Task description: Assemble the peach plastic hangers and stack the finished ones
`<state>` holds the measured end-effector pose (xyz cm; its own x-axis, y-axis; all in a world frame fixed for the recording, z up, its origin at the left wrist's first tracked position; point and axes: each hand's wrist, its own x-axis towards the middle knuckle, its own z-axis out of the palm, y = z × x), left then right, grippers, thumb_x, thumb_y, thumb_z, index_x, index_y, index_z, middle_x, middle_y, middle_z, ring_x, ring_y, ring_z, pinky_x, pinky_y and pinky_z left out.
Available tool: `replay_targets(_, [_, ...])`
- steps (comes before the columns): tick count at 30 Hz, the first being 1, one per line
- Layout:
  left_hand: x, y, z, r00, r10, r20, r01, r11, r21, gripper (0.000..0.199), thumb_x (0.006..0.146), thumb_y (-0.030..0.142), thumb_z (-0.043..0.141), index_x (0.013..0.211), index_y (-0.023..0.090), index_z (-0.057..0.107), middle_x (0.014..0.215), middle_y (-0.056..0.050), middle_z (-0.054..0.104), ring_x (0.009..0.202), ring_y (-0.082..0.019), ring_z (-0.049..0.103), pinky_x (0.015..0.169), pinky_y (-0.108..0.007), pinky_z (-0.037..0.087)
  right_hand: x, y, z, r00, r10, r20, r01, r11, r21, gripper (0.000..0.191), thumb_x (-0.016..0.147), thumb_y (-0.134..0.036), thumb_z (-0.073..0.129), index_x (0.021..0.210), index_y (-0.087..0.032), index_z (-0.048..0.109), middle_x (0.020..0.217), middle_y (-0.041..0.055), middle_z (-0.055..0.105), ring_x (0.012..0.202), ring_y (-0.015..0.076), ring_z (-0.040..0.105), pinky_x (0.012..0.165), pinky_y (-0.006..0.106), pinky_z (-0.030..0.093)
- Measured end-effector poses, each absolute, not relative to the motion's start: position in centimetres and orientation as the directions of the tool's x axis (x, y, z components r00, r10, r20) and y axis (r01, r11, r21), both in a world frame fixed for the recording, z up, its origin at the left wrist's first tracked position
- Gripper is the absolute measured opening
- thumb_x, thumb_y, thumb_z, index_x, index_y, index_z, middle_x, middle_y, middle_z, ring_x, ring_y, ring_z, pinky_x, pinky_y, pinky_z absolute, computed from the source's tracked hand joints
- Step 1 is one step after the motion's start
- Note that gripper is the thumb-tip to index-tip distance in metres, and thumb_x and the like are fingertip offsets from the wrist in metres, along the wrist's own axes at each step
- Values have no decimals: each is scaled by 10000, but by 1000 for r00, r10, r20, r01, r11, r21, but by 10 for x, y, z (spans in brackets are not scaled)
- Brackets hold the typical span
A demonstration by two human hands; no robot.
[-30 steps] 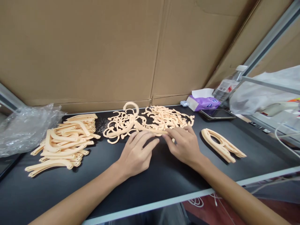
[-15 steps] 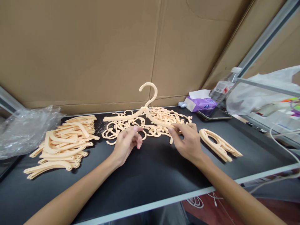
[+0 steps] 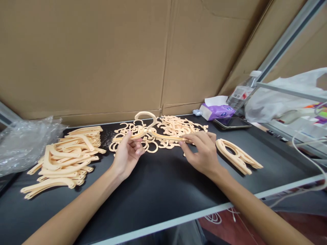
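A cream plastic clothes hanger (image 3: pixel 167 136) with a curved hook is held between my hands, its arms spread and the hook tipped back. My left hand (image 3: pixel 127 154) is closed on the left arm, thumb on top. The fingers of my right hand (image 3: pixel 203 149) pinch the end of the right arm. Behind the hanger lies a heap of loose hanger hooks (image 3: pixel 176 126). To the left is a pile of loose hanger arms (image 3: pixel 66 153). On the right rests a small stack of folded hangers (image 3: pixel 238 156).
A black tabletop (image 3: pixel 158 200) carries everything, with a cardboard wall (image 3: pixel 84 58) behind. Clear plastic wrap (image 3: pixel 28 143) lies far left. At the back right are a purple tissue pack (image 3: pixel 217 111), a phone (image 3: pixel 232 123), a bottle (image 3: pixel 242 92) and a white cable (image 3: pixel 306 160).
My left hand, previously apart from the hanger, has closed on its left arm. The hanger has come lower and to the left, and its hook has tipped. My right hand keeps its pinch.
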<state>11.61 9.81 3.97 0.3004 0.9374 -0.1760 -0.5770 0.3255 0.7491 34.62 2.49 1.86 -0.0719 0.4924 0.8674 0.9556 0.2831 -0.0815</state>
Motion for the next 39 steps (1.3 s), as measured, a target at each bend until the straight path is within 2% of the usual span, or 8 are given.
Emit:
replay_targets(3, [115, 101, 40, 271, 939, -212, -604, 338, 722, 389, 915, 350, 578, 653, 75, 666, 498, 15, 498, 398, -43, 373, 432, -183, 373, 346, 22, 21, -54, 366, 929, 967, 253, -44, 104, 827, -186, 700, 905, -197, 632, 862, 82, 670, 835, 240, 622, 775, 387, 392])
replay_targets(8, [117, 98, 42, 277, 934, -227, -642, 355, 679, 419, 973, 319, 508, 691, 56, 671, 532, 3, 510, 417, -50, 404, 447, -185, 392, 335, 18, 18, -307, 405, 861, 776, 630, -20, 116, 827, -87, 639, 832, -194, 594, 600, -12, 571, 551, 137, 508, 572, 296, 389])
replay_targets(11, [124, 85, 40, 370, 902, -223, -617, 418, 667, 380, 952, 321, 565, 744, 30, 694, 542, -4, 528, 433, -56, 435, 455, -181, 394, 327, 17, 14, -268, 557, 786, 668, 696, -265, 65, 860, -172, 646, 925, -172, 636, 631, -3, 607, 556, 126, 542, 549, 267, 431])
replay_targets(15, [134, 66, 34, 504, 832, -232, -542, 513, 665, 358, 910, 366, 637, 802, 34, 717, 546, -12, 564, 441, -68, 467, 485, -193, 422, 323, 16, 12, -151, 816, 558, 386, 568, -727, 333, 863, -298, 685, 1167, -173, 631, 746, 15, 686, 597, 118, 590, 560, 246, 481])
replay_targets(19, [139, 58, 32, 549, 797, -251, -519, 560, 645, 351, 897, 390, 653, 827, 53, 725, 541, -7, 574, 444, -73, 482, 503, -196, 429, 323, 19, 12, -137, 912, 386, 94, 400, -912, 464, 857, -389, 694, 1276, -212, 603, 864, 42, 703, 710, 135, 614, 584, 244, 488])
replay_targets(27, [145, 48, 35, 619, 748, -241, -426, 577, 696, 449, 875, 485, 657, 771, 53, 721, 544, -10, 569, 458, -65, 473, 506, -194, 413, 321, 27, 13, -251, 938, 238, -182, 196, -964, 631, 809, -484, 729, 1351, -211, 559, 784, 18, 643, 625, 114, 561, 485, 204, 421])
replay_targets(34, [146, 44, 37, 621, 763, -180, -357, 480, 802, 383, 803, 483, 740, 820, 103, 691, 577, 6, 576, 477, -71, 485, 504, -190, 404, 326, 25, 17, -169, 952, 254, -259, 206, -944, 315, 848, -466, 692, 899, -166, 772, 731, 41, 658, 583, 94, 552, 475, 196, 412])
replay_targets(39, [146, 50, 34, 566, 796, -216, -357, 473, 806, 416, 783, 488, 755, 861, 82, 708, 576, 3, 573, 487, -69, 469, 523, -197, 416, 328, 24, 23, -123, 945, 303, -313, 253, -916, 247, 810, -414, 746, 949, -213, 781, 756, 33, 686, 576, 95, 563, 486, 210, 426])
